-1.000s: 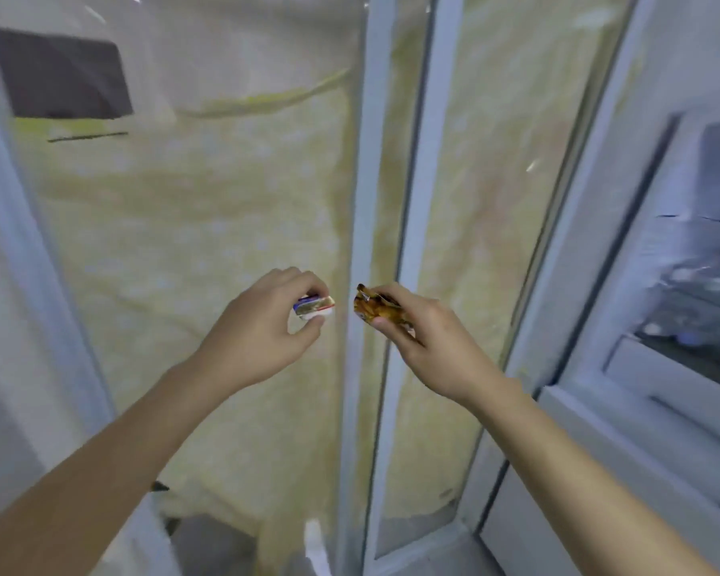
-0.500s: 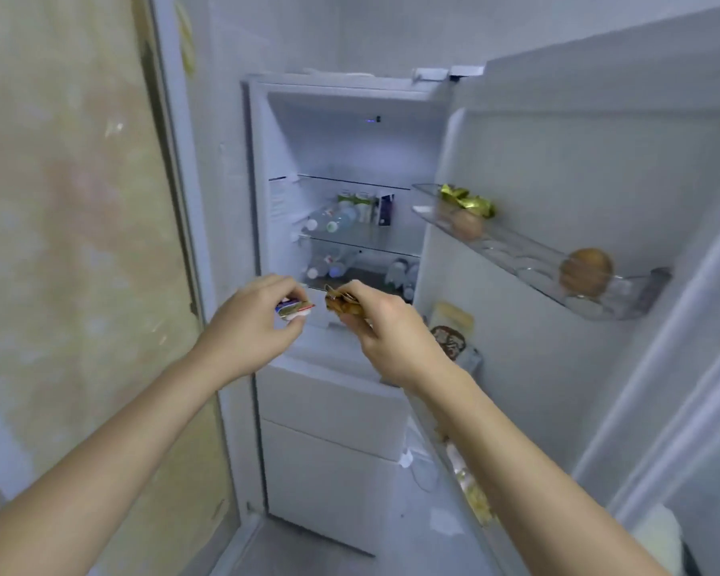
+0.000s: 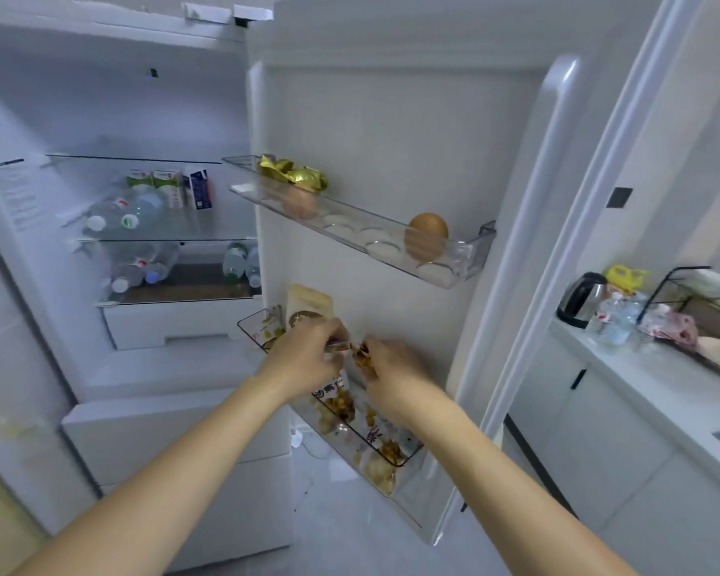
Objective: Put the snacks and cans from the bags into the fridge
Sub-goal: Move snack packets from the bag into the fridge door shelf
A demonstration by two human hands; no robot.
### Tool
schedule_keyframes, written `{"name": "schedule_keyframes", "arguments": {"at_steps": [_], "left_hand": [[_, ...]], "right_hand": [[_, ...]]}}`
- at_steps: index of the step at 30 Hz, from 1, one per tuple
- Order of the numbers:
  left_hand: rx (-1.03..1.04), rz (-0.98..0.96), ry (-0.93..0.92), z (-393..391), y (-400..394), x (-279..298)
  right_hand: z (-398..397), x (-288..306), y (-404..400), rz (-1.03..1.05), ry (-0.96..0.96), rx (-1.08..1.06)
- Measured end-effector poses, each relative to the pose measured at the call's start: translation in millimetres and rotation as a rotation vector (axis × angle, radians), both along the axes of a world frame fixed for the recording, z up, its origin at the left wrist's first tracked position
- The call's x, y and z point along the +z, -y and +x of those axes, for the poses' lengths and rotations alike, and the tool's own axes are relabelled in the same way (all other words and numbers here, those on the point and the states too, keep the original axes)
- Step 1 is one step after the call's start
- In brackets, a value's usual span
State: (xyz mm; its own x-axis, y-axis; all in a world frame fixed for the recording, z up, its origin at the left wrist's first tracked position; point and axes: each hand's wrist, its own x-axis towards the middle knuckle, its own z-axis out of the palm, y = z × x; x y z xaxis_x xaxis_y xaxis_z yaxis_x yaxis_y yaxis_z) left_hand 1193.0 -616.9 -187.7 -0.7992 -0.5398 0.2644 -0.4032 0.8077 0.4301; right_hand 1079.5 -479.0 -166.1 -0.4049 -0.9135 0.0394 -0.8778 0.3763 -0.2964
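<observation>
Hands meet in front of the open fridge door (image 3: 412, 130). We hold our left hand (image 3: 304, 355) with fingers curled around one small snack pack (image 3: 336, 346) with a red and white edge, and our right hand (image 3: 393, 365) pinches one small brown snack (image 3: 362, 354). The two snacks are just beside each other, above the lower door bin (image 3: 408, 457). This bin holds several snack packets (image 3: 341, 403) with yellow-brown print; we cannot count them exactly because our hands and arms cover part of them. One taller beige packet (image 3: 310, 303) stands at the left end of the bin, behind our left hand.

On the upper door tray (image 3: 470, 253) we count two brown eggs: one egg (image 3: 427, 234) near the right end and a second egg (image 3: 299, 201) near the left end. Gold foil wrappers (image 3: 294, 174) lie above the second one.

Inside the fridge (image 3: 113, 97) there are two glass shelves. The upper shelf (image 3: 171, 232) carries a few lying water bottles (image 3: 129, 212) and three small cartons (image 3: 175, 187) standing at the back. Under it we see more bottles (image 3: 142, 266) lying at the left and two standing bottles (image 3: 242, 261) at the right.

At the far right, one kettle (image 3: 580, 299) stands on the desk (image 3: 649, 380), near some plastic bottles (image 3: 618, 318) and a black wire rack (image 3: 691, 309).
</observation>
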Motion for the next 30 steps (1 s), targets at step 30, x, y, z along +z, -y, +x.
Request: {"name": "schedule_keyframes", "arguments": {"at_steps": [30], "left_hand": [[1.252,-0.328,0.168,417,-178,58]], "right_hand": [[331,19,61,-0.441,0.201,1.121]]}}
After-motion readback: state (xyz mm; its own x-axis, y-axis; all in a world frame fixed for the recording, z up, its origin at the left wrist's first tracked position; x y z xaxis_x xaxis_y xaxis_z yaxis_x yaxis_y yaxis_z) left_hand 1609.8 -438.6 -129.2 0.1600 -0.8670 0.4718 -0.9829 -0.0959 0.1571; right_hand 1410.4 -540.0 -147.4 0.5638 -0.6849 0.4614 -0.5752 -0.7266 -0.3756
